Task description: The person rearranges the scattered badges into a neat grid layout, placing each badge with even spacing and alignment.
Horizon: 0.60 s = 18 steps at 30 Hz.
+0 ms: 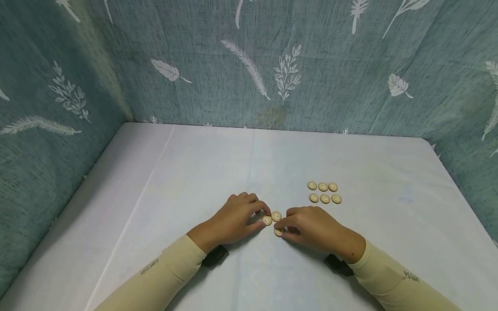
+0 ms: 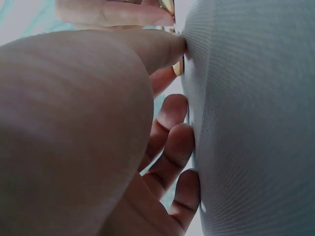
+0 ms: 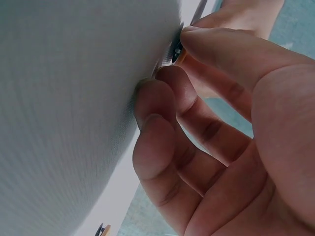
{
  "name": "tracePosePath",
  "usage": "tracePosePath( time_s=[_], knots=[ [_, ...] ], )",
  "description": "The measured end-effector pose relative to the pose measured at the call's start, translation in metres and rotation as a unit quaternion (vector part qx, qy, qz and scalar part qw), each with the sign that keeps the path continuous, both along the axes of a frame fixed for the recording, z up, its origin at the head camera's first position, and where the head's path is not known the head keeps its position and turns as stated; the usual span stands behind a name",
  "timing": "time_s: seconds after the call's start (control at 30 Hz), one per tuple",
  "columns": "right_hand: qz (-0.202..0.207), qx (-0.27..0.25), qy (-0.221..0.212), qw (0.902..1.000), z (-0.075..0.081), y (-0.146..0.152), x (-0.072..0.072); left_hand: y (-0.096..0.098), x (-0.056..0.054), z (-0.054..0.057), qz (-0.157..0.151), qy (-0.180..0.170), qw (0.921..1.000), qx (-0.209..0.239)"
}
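Observation:
Three small round beige wooden discs with dark marks lie close together on the white cloth in the head view. My left hand has thumb and index finger at either side of the left disc, pinching it at the cloth. My right hand pinches the nearest disc between thumb and fingers, which cover part of it. Between the two hands, the third disc sits just beyond the other two. In the right wrist view the pinched disc shows only its edge, and the other fingers curl near the cloth.
Farther back on the right, several similar discs lie in two short rows on the white-covered table. Green leaf-patterned fabric rises behind the table and along both sides.

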State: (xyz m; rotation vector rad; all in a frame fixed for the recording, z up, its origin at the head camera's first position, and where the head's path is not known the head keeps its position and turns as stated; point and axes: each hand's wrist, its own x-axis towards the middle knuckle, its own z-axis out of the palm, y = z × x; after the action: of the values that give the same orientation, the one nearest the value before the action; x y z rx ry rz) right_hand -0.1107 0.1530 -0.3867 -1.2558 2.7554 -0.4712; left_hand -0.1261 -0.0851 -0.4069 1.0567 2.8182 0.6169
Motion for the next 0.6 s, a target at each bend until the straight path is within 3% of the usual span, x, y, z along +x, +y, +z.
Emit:
tracePosePath(
  time_s=[0.27,0.6],
  knots=[
    [-0.013,-0.004,-0.022,0.9997,-0.0017,-0.0004,0.0021,-0.0004,0.0019,-0.0027,-0.001,-0.014,0.9999,0.007],
    [-0.015,0.010,-0.032,0.9993,-0.0002,-0.0005,0.0015,-0.0005,0.0012,-0.0017,0.002,-0.006,0.9999,0.011]
  ],
)
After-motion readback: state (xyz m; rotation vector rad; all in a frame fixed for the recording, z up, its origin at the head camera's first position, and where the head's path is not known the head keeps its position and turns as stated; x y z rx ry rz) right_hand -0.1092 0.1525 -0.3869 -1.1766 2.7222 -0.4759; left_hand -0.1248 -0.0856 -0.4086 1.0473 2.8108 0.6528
